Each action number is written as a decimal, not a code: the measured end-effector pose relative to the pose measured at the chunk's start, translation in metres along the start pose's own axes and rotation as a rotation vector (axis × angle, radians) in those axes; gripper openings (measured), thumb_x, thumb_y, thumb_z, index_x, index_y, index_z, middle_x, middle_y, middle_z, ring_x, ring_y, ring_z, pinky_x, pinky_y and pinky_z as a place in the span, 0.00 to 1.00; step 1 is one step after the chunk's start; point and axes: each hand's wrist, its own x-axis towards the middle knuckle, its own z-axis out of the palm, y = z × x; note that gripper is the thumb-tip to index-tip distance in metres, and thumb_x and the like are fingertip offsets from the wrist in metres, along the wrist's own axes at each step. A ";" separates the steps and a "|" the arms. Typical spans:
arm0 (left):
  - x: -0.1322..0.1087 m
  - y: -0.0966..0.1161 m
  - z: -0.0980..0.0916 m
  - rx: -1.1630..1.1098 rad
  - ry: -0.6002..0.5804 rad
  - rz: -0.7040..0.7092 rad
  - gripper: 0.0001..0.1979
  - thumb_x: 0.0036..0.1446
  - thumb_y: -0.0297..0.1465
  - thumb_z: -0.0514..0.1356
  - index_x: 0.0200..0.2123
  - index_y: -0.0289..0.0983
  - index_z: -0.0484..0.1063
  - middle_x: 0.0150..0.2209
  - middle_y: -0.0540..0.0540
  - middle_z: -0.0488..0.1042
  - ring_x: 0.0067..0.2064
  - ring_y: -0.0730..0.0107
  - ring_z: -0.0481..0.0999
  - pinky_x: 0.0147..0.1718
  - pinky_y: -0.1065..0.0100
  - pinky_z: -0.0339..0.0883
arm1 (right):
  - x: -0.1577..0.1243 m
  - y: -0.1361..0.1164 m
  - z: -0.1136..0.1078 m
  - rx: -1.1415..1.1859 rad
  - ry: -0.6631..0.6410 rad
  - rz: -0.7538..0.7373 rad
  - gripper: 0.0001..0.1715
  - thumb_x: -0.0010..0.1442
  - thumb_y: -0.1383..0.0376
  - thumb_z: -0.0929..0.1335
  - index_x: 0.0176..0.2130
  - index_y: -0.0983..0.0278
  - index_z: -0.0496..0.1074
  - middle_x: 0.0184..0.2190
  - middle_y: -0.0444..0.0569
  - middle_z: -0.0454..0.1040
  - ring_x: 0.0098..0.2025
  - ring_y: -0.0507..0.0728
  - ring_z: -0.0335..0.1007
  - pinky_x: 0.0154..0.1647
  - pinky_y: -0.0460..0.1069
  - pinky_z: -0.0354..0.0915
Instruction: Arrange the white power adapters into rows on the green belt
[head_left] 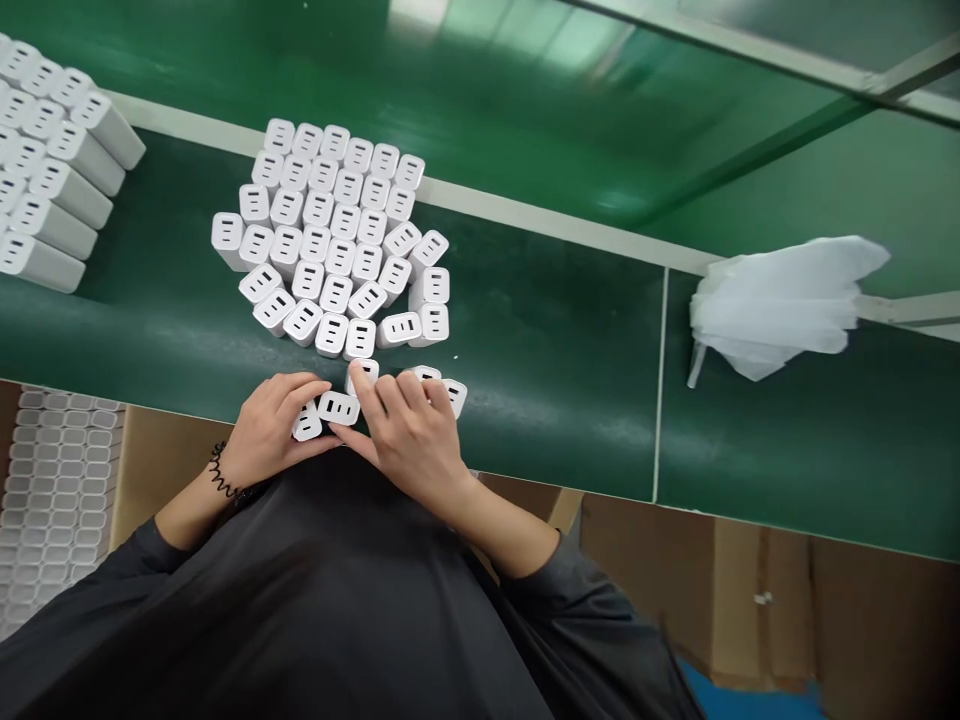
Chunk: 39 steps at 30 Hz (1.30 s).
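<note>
My left hand is curled around two white USB charger blocks near the table's front edge. One charger sits inside its grip, and another charger lies between its index fingertip and thumb. My right hand has its index finger on top of a third charger, with its thumb stretched toward the lower side of the middle one. More chargers show partly behind its knuckles. Beyond both hands stands a loose cluster of chargers, port ends up, some tilted.
Another stacked block of chargers stands at the far left. Crumpled white plastic lies on the green table to the right. Below the edge at left, a box holds rows of white pieces. A green panel rises behind.
</note>
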 end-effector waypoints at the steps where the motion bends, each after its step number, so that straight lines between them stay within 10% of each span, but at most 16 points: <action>1: 0.001 0.001 0.002 -0.001 0.003 0.004 0.30 0.59 0.42 0.67 0.59 0.35 0.62 0.50 0.35 0.75 0.47 0.57 0.77 0.44 0.60 0.74 | -0.001 -0.001 0.000 0.004 0.005 0.010 0.34 0.71 0.50 0.62 0.61 0.75 0.66 0.34 0.52 0.71 0.40 0.61 0.59 0.40 0.56 0.49; 17: 0.025 -0.003 0.000 -0.104 -0.074 -0.003 0.30 0.61 0.38 0.66 0.63 0.40 0.61 0.53 0.39 0.74 0.52 0.58 0.78 0.48 0.61 0.75 | -0.026 -0.002 -0.001 0.205 0.012 0.069 0.31 0.69 0.55 0.67 0.63 0.72 0.66 0.41 0.55 0.74 0.45 0.61 0.65 0.47 0.55 0.55; 25: 0.034 0.000 0.000 -0.150 -0.062 0.016 0.24 0.61 0.36 0.66 0.58 0.38 0.66 0.48 0.40 0.74 0.48 0.62 0.78 0.47 0.64 0.76 | -0.044 0.028 0.000 0.402 0.285 0.257 0.34 0.64 0.57 0.72 0.65 0.55 0.63 0.42 0.49 0.71 0.45 0.59 0.70 0.52 0.56 0.62; 30: 0.036 0.000 -0.002 -0.164 -0.070 0.020 0.25 0.63 0.32 0.64 0.61 0.41 0.64 0.51 0.41 0.75 0.51 0.63 0.78 0.49 0.64 0.76 | -0.057 0.057 0.016 0.657 0.127 0.291 0.43 0.63 0.55 0.72 0.70 0.51 0.53 0.63 0.56 0.63 0.64 0.67 0.62 0.62 0.63 0.64; 39: 0.050 0.011 0.004 -0.100 -0.065 0.082 0.33 0.59 0.42 0.67 0.63 0.41 0.63 0.53 0.40 0.77 0.51 0.60 0.79 0.47 0.64 0.76 | -0.047 0.056 0.025 0.905 0.076 0.250 0.27 0.66 0.63 0.69 0.63 0.55 0.64 0.57 0.52 0.73 0.59 0.59 0.69 0.59 0.56 0.69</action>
